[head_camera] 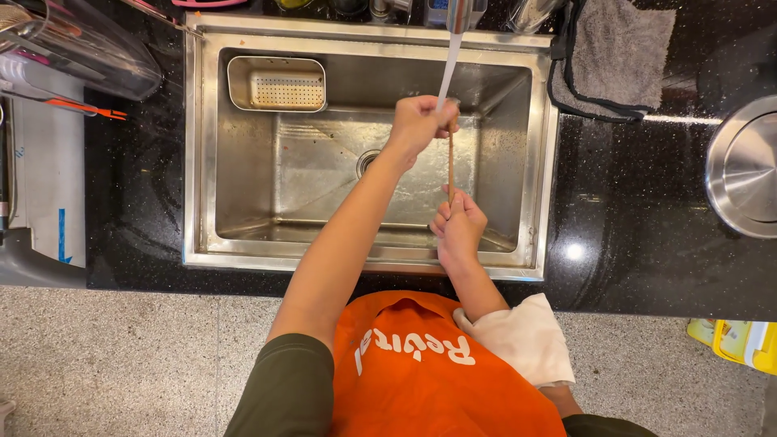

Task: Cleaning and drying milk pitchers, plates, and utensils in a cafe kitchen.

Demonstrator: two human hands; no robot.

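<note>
- Your left hand (419, 125) is up at the centre top of the frame, fist wrapped tight round the upper end of a thin brown stick (451, 166), right under the stream of water (447, 69).
- Your right hand (460, 226) sits lower, just below centre, fingers pinched shut on the stick's bottom end.
- So the stick runs almost straight up and down between your two hands, over the middle of the steel sink (243, 162), clear of the basin floor.
- Water drops from the tap (457, 12) at the top edge and lands on your left fist.
- There's the drain (367, 162), left of your left wrist.
- A perforated steel strainer tray (278, 83) hangs in the sink's upper left corner.
- The black speckled bench (623, 210) frames the sink all round.
- A grey cloth (615, 53) lies at the upper right, by the sink's rim.
- A round steel lid (745, 166) shows at the right edge.
- A clear plastic container (81, 48) lies at the upper left.
- A white cloth (526, 336) is tucked at your right elbow, against the orange apron (429, 372).
</note>
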